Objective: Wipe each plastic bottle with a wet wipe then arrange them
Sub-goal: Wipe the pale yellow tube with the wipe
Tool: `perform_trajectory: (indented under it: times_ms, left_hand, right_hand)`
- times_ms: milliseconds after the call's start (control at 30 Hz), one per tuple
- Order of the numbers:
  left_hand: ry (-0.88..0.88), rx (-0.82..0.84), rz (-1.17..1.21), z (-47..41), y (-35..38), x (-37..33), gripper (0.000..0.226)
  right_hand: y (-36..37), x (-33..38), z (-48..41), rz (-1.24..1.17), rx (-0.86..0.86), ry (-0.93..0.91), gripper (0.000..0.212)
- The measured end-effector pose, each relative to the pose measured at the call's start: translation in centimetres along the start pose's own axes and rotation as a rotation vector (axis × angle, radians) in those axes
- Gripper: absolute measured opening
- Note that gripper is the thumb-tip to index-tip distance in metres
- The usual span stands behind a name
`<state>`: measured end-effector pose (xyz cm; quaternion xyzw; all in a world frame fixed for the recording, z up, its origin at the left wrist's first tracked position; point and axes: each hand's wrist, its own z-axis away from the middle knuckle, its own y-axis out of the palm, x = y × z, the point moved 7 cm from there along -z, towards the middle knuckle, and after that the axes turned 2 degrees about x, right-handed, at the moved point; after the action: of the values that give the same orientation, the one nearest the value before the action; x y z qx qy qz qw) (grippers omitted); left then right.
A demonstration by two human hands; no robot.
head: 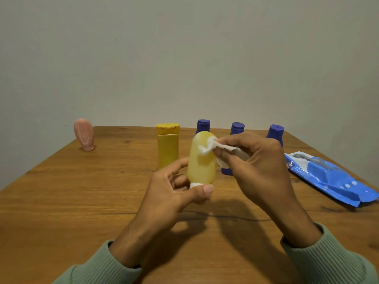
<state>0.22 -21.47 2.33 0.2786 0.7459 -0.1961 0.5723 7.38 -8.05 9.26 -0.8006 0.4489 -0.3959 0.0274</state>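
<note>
Our L hand (pixel 180 193) pinching pale yellow btl (pixel 202 160) by its white cap, btl held cap-down above table (pixel 82 201) centre, our R hand (pixel 258 167) fingers curled round wet wipe (pixel 211 147) pressed on btl's upper side, wipes pack (pixel 328 177) lying at right, blue btls (pixel 275 134) standing behind.

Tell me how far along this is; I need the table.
Midway at best. The left hand holds the pale yellow bottle cap-down; the right hand presses a wet wipe on it. The pink bottle stands apart, possibly done. The opaque yellow bottle and three purple-capped bottles seem left.
</note>
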Motion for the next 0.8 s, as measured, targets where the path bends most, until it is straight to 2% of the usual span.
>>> perform_trajectory:
  times_ms: [133,367,533,633,800]
  left_hand:
    - [-0.015,-0.022,0.126,-0.1,-0.5,-0.4,0.056]
    - [-0.091,-0.044,0.346,-0.4,-0.8,-0.1,0.061]
    - [-0.187,-0.024,0.467,-0.2,-0.1,0.2,0.064]
    - [-0.213,0.012,0.524,0.0,0.3,0.1,0.064]
    - [-0.218,0.084,0.532,0.0,0.5,0.5,0.053]
  right_hand:
    - [1.7,0.0,0.5,-0.089,0.184,0.101,0.019]
    - [2.2,0.2,0.6,-0.131,0.408,0.166,0.014]
    - [0.7,-0.4,0.2,-0.242,0.238,0.201,0.015]
    - [1.2,-0.4,0.3,-0.244,0.246,0.2,0.015]
    - [1.4,-0.2,0.4,-0.245,0.224,0.18,0.016]
